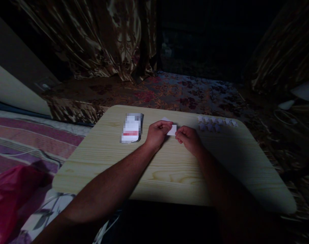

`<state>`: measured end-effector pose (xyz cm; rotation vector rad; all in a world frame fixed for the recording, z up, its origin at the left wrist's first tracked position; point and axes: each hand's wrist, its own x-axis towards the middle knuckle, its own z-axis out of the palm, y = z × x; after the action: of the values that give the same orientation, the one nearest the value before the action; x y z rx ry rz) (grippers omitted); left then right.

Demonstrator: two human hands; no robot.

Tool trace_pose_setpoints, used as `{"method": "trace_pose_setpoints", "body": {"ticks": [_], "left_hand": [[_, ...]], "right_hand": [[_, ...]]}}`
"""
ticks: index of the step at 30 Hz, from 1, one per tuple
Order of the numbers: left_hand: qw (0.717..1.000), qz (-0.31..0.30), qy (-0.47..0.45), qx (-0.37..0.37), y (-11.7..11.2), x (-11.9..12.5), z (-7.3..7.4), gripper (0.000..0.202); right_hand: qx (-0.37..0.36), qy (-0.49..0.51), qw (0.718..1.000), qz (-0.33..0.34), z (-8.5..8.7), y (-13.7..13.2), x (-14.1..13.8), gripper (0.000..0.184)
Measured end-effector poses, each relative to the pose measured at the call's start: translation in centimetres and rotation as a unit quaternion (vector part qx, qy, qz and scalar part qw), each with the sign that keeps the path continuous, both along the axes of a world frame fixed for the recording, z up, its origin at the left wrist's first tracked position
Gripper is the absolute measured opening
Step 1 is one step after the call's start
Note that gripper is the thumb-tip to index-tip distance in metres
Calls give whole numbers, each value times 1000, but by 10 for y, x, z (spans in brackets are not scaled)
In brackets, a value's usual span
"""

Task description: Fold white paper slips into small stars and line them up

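Observation:
A small piece of white paper [172,130] is held between my two hands above the table. My left hand [158,133] is closed, its thumb and fingers pinching the paper's left side. At the right edge of the paper, my right hand [188,138] has its fingers curled and pressed together on it. Another pale paper corner [166,119] shows just behind my left hand; I cannot tell whether it is a separate sheet. Two rows of small folded white paper pieces [215,124] lie to the right of my hands.
A phone-like object [131,128], blurred by pixelation, lies left of my hands on the pale wooden table [174,169]. On the left are a striped bed cover [37,135], a white cable and a pink bag [14,193]. Patterned cloth [154,91] covers a ledge beyond the table.

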<state>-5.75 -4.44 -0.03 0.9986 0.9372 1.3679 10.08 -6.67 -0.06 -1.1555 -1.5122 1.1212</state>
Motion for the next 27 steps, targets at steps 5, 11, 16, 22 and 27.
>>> {"method": "trace_pose_setpoints", "body": {"ticks": [5, 11, 16, 22, 27], "left_hand": [[1000, -2, -13, -10, -1, 0, 1, 22], [1000, 0, -26, -13, -3, 0, 4, 20], [999, -1, -38, -19, -4, 0, 7, 20], [1000, 7, -9, -12, -4, 0, 8, 21], [999, 41, -6, -17, -3, 0, 10, 23]], "right_hand": [[15, 4, 1000, 24, -1, 0, 1, 22], [17, 8, 1000, 25, -2, 0, 0, 28], [-4, 47, 999, 26, -2, 1, -1, 32], [-2, 35, 999, 22, 3, -1, -3, 44], [-17, 77, 997, -5, 0, 2, -3, 40]]}}
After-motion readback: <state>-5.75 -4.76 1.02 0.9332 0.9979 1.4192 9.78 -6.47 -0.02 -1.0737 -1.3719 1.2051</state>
